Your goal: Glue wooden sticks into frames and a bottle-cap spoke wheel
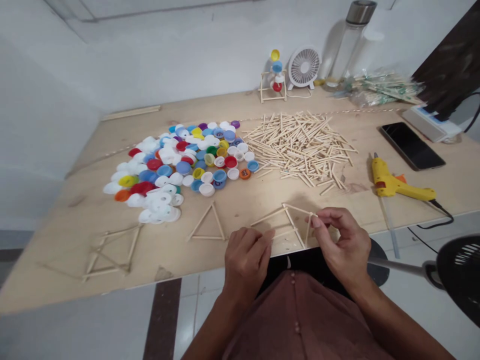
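Note:
Close to the table's front edge lies a frame of thin wooden sticks (293, 225), with a triangular end on the right and sticks reaching left. My right hand (343, 242) is closed in a pinch on the triangle's upper right corner. My left hand (247, 255) has its fingers curled together at the left end of the frame's lower stick; its fingertips are partly hidden. Left of that hand, a separate stick triangle (207, 223) lies flat. Farther left rests another stick frame (112, 250), made of several joined sticks.
Coloured bottle caps (183, 155) are heaped at centre-left, beside a pile of loose sticks (303, 145). A yellow glue gun (397, 185), its cord, a phone (412, 145) and a power strip (431, 122) lie right. Behind stand a cap-and-stick model (275, 80), fan (304, 67) and bottle (347, 47).

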The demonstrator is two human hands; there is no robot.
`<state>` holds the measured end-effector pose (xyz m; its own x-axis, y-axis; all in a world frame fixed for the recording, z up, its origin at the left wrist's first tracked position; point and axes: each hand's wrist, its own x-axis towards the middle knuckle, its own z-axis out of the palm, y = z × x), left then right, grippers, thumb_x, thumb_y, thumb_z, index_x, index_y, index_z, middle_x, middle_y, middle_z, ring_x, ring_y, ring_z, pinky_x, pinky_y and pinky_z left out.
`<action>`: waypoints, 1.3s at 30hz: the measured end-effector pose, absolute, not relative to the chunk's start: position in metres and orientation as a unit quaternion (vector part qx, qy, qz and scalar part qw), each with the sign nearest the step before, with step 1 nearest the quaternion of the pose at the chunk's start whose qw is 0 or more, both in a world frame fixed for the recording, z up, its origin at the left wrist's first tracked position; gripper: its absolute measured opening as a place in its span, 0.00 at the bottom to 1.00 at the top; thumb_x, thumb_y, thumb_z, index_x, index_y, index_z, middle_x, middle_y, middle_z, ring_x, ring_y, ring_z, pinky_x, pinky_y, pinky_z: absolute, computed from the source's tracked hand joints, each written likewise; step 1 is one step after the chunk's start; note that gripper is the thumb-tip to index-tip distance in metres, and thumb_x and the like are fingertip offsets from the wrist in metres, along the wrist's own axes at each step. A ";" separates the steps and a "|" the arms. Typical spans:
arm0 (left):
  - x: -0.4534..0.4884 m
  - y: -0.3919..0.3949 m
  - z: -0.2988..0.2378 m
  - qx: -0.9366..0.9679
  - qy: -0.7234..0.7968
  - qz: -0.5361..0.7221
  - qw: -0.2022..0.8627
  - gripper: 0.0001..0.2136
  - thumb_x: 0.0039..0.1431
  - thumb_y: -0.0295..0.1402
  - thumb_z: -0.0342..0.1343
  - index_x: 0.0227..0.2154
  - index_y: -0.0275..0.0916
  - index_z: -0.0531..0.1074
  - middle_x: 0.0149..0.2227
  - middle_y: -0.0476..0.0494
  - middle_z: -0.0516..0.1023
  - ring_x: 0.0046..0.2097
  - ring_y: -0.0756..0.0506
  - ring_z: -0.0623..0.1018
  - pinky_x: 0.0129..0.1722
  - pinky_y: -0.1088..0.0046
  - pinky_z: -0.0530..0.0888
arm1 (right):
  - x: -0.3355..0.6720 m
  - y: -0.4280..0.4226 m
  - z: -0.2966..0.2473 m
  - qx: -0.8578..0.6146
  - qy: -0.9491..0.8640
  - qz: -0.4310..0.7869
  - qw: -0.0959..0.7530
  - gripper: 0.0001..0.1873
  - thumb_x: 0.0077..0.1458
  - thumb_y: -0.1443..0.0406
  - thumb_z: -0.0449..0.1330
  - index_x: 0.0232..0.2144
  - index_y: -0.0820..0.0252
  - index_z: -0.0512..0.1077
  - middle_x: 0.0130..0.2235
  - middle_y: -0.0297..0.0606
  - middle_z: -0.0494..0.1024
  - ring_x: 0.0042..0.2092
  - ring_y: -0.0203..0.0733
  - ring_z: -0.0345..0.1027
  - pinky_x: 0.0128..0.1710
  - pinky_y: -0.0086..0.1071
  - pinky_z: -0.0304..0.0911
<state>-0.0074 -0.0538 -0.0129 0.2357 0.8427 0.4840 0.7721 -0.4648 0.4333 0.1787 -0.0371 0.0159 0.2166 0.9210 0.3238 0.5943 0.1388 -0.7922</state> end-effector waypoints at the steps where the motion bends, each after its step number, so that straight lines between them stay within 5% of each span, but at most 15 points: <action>1: -0.006 -0.055 -0.013 0.788 0.513 0.337 0.051 0.08 0.59 0.24 0.51 0.37 0.37 0.74 0.26 0.46 0.71 0.31 0.47 0.69 0.32 0.69 0.67 | 0.178 -0.037 0.016 -0.633 -0.600 0.179 0.455 0.05 0.54 0.61 0.60 0.32 0.56 0.69 0.28 0.33 0.79 0.29 0.38 0.75 0.28 0.29 0.69; 39: -0.005 -0.064 -0.015 0.806 0.465 0.353 0.097 0.08 0.59 0.24 0.52 0.38 0.38 0.74 0.28 0.46 0.72 0.33 0.47 0.67 0.36 0.66 0.64 | 0.171 -0.040 0.010 -0.613 -0.612 0.165 0.472 0.03 0.54 0.64 0.61 0.32 0.56 0.70 0.28 0.32 0.77 0.28 0.35 0.73 0.28 0.26 0.67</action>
